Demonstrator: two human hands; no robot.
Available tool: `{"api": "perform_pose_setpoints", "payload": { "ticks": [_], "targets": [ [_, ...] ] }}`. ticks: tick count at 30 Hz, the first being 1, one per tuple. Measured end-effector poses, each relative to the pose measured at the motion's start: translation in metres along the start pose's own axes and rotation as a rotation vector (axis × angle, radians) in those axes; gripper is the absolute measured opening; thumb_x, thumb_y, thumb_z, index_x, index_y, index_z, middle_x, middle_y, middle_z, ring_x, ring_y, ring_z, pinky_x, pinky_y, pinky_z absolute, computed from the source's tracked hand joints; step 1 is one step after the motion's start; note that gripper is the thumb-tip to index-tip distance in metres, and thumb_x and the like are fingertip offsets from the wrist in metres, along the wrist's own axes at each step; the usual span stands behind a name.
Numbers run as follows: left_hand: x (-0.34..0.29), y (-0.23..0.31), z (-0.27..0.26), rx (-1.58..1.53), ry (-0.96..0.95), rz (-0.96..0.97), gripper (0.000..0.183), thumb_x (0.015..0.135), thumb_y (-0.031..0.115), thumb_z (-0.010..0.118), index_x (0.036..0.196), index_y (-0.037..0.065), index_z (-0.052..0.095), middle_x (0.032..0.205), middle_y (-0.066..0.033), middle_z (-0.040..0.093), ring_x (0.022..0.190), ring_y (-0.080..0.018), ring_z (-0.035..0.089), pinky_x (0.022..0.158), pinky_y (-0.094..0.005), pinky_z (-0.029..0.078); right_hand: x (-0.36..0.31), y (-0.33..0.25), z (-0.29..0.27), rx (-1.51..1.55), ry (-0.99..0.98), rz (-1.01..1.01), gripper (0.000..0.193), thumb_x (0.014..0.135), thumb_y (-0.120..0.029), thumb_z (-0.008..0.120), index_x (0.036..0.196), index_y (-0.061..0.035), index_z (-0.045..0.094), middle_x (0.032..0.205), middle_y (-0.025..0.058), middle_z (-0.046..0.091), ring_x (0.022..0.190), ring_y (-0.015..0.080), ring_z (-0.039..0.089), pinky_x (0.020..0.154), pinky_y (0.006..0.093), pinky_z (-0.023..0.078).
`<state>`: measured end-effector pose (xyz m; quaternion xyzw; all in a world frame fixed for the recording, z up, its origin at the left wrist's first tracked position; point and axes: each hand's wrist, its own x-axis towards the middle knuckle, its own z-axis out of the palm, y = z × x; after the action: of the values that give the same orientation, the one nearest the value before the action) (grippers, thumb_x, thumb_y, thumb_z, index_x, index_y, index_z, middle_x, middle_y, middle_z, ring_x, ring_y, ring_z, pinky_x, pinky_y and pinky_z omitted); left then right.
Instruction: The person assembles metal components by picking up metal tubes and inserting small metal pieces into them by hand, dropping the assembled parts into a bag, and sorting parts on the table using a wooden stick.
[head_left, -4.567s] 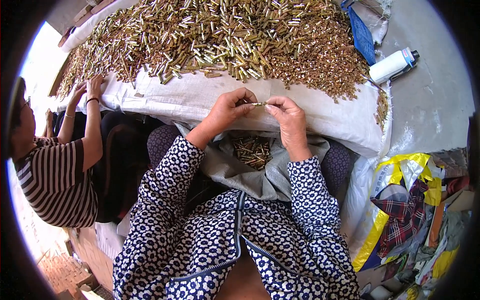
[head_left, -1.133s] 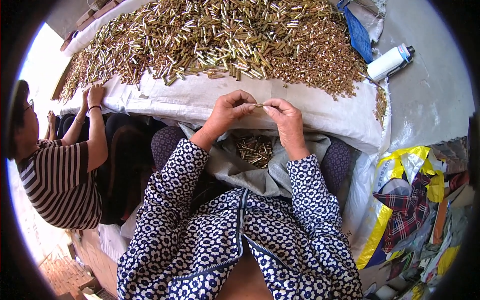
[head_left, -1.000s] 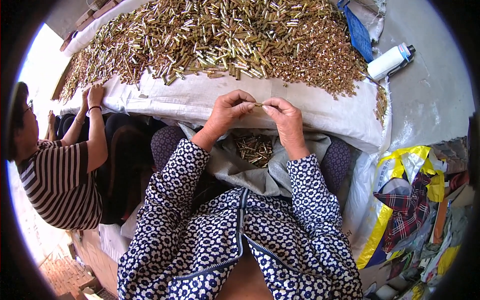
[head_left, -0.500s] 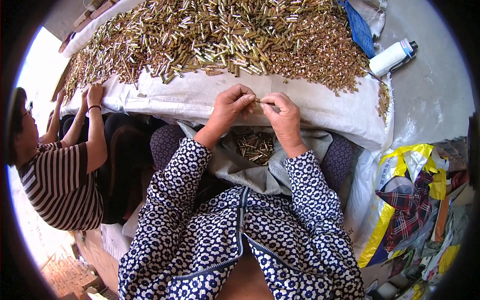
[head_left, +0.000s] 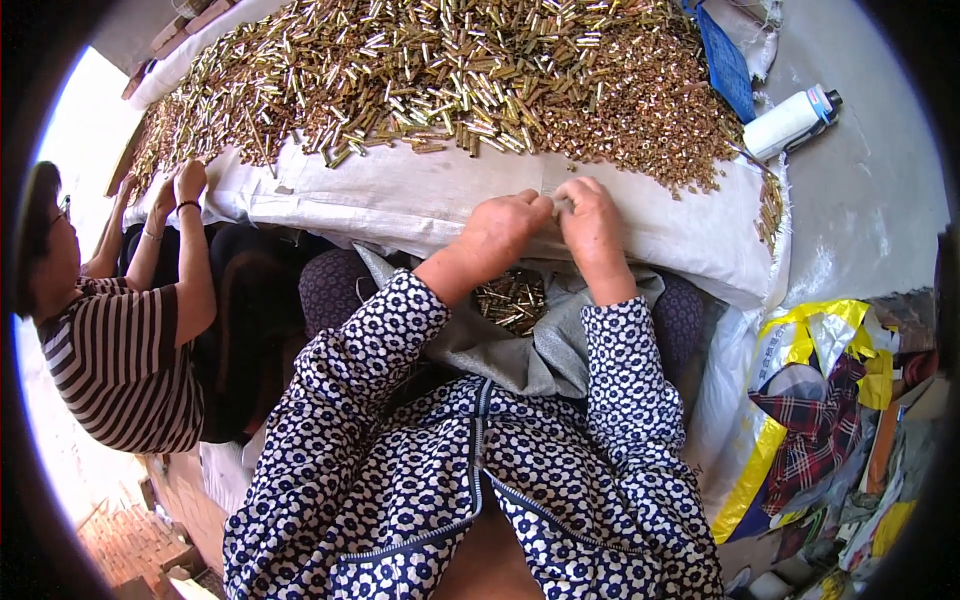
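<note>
Co-worker (head_left: 120, 365): here on your left, in a striped top, seated with forearms stretched to the near side of the white cloth (head_left: 370, 195).

Metal tubes (head_left: 430, 80): and what a heap, spread gold and silver across the far half of that cloth, the long pieces thickest in the middle!

Left hand (head_left: 500, 232): yours is curled, back upward, above the cloth's near part, fingers bunched toward the right.

Lap pile (head_left: 513, 303): more thin metal pieces lie just below your hands, nearer to you, in a hollow of the grey fabric (head_left: 490, 352).

Right hand (head_left: 593, 228): curled as well, fingertips just beside the left's; the pair are close together (your own knuckles spoil the view), so I cannot tell whether they clamp anything.

Small metal bits (head_left: 650, 125): short and coppery, they make up the heap's right end.

Blue strip (head_left: 725, 62): it lies along the far right of the heap.

White bottle (head_left: 783, 127): tipped on its side, dark cap pointing right.

Yellow-and-white bag (head_left: 752, 478): on your near right, with plaid cloth (head_left: 815, 440) bulging out.
</note>
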<state>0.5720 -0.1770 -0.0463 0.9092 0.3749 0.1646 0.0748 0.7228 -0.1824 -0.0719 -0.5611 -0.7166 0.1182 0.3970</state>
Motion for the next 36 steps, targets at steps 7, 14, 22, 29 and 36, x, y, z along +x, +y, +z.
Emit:
{"api": "perform_pose_setpoints", "payload": {
  "ticks": [7,14,22,29,36],
  "targets": [
    [0.003,-0.006,0.007,-0.087,0.076,-0.040,0.007,0.075,0.003,0.048,0.081,0.002,0.046,0.072,-0.0151,0.053,0.067,-0.0331,0.056,0.056,-0.0385,0.046,0.022,0.016,0.008,-0.310,0.137,0.024,0.020,0.073,-0.007,0.058,0.092,-0.0028,0.059,0.091,0.0126,0.057,0.090,0.0278,0.053,0.079,0.0370,0.044],
    [0.021,-0.059,-0.003,-0.272,0.412,-0.236,0.007,0.081,0.005,0.047,0.086,0.003,0.052,0.074,-0.0142,0.055,0.062,-0.0285,0.057,0.056,-0.0354,0.045,0.024,0.013,0.008,-0.301,0.092,0.000,0.009,0.076,-0.005,0.054,0.084,-0.0026,0.058,0.088,0.0121,0.057,0.085,0.0262,0.054,0.076,0.0349,0.045],
    [0.040,-0.076,-0.014,0.259,0.134,-0.028,0.008,0.072,0.003,0.047,0.079,0.004,0.052,0.080,-0.0125,0.050,0.071,-0.0308,0.056,0.059,-0.0399,0.045,0.021,0.013,0.009,-0.298,0.106,-0.054,0.010,0.073,-0.001,0.053,0.083,-0.0034,0.056,0.083,0.0115,0.057,0.082,0.0266,0.053,0.071,0.0355,0.046],
    [0.018,-0.066,-0.013,0.091,0.078,-0.072,0.005,0.075,0.006,0.049,0.079,0.004,0.052,0.082,-0.0129,0.051,0.072,-0.0324,0.055,0.062,-0.0396,0.045,0.008,0.009,0.008,-0.217,0.166,-0.111,0.009,0.072,-0.001,0.053,0.080,-0.0039,0.055,0.080,0.0100,0.056,0.078,0.0268,0.054,0.068,0.0367,0.045],
    [0.003,-0.065,-0.017,-0.024,0.038,-0.129,0.009,0.074,0.007,0.054,0.083,0.004,0.054,0.083,-0.0138,0.053,0.075,-0.0330,0.055,0.063,-0.0392,0.046,0.008,0.005,0.004,-0.258,0.167,-0.076,0.010,0.069,-0.002,0.057,0.077,-0.0064,0.056,0.075,0.0080,0.056,0.070,0.0249,0.055,0.063,0.0354,0.046]
  ]
}}
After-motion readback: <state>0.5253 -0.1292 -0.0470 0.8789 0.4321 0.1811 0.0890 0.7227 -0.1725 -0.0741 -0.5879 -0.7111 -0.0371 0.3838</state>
